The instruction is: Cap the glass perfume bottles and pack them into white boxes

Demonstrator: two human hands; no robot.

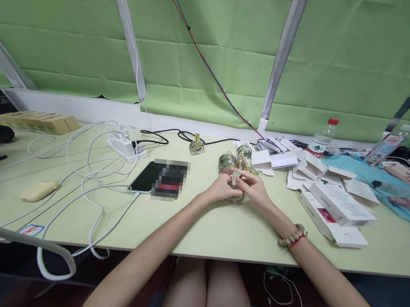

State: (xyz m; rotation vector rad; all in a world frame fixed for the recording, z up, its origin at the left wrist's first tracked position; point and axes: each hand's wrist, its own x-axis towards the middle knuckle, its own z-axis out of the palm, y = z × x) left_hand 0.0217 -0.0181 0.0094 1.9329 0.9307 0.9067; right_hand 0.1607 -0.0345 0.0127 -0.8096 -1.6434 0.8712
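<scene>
My left hand (220, 188) and my right hand (256, 189) meet over the middle of the table, fingers closed around a small glass bottle (237, 176) with a pale green round top. The fingers cover most of its body. Right behind my hands stand several clear glass bottles (227, 160) with dark green patterning, close together. Another round glass bottle (244, 151) is just behind them. Small gold and green pieces (254, 171) lie beside my right fingers. A single glass bottle with a gold neck (197, 146) stands apart, farther back to the left.
White cartons (342, 205) and folded white card pieces (274, 156) are heaped at the right. Behind them stands a red-capped water bottle (323, 138). Left are a phone (143, 176), tangled white cables (88, 180), a power strip (125, 146) and a cream case (39, 191).
</scene>
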